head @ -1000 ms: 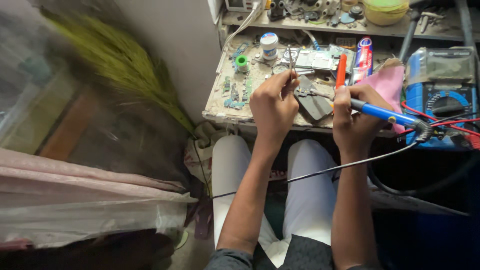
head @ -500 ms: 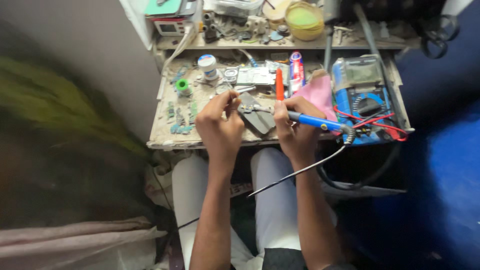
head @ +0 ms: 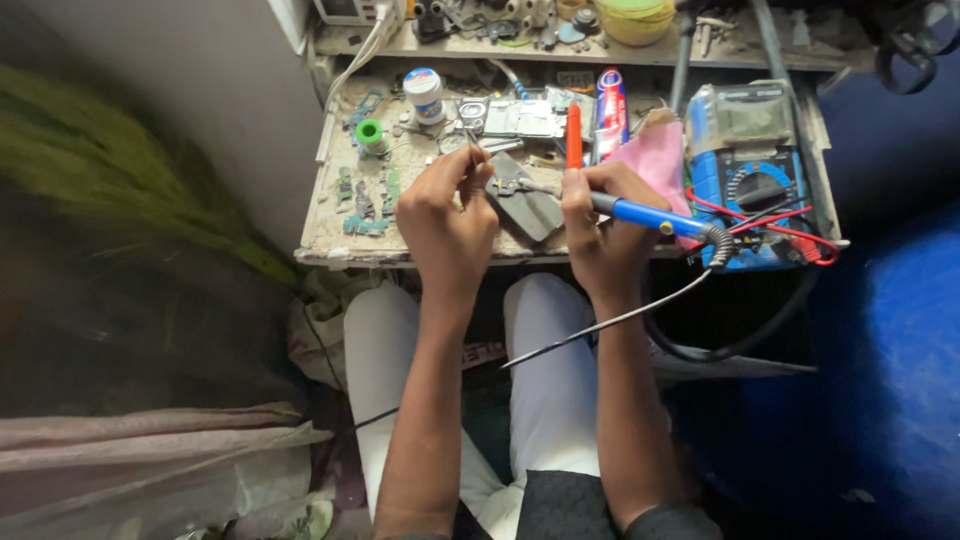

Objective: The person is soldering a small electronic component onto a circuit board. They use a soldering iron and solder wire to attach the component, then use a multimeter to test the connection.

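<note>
Gripping a blue-handled soldering iron point(head: 640, 213), right hand point(head: 598, 228) clamped around it; left hand point(head: 447, 213) pinches tweezers point(head: 476, 158). Small grey circuit board point(head: 527, 203) between both hands on surface point(head: 330, 235).

Crowded counter point(head: 330, 240) leaving little bare surface, green solder spool point(head: 371, 136) and small circuit boards point(head: 365, 195) blocking the left, blue multimeter point(head: 752, 170) with red leads point(head: 790, 225) filling the right, pink cloth point(head: 655, 160) lying between, open strip running along the front-left edge.
</note>
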